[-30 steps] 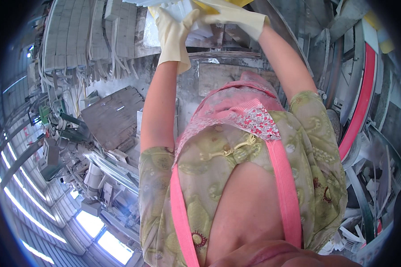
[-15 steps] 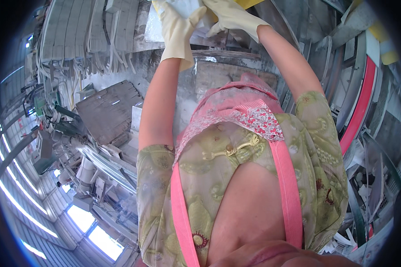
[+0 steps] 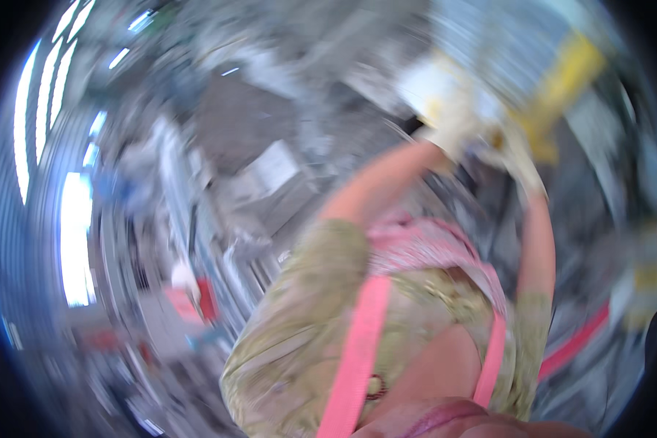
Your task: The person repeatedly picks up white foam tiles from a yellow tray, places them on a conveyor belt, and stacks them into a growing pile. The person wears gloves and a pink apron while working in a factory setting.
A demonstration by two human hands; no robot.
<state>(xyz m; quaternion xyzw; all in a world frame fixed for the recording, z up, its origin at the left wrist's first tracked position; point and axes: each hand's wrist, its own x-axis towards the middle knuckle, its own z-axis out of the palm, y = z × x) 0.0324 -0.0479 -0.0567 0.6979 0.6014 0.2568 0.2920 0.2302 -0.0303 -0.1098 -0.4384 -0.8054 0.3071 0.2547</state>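
The whole view is smeared by motion. My left hand, in a pale cream rubber glove, is at the upper right beside a white flat piece. Close by on its right is my right hand, gloved alike, below a yellow strip-like thing. Both arms reach forward, and the hands nearly meet. Blur hides the fingers of both hands, so whether they grip anything cannot be made out. Beyond them lies a stack of long grey-white strips.
A dark flat board lies left of my arms, with a pale box-like block nearer. Long metal rails run at the left. A red-pink bar is at the lower right. Bright windows show far left.
My view has swung, so the surroundings are turned and blurred. Both hands now appear farther right and lower in the picture, closer together. The strip stack has shifted from upper left to upper right.
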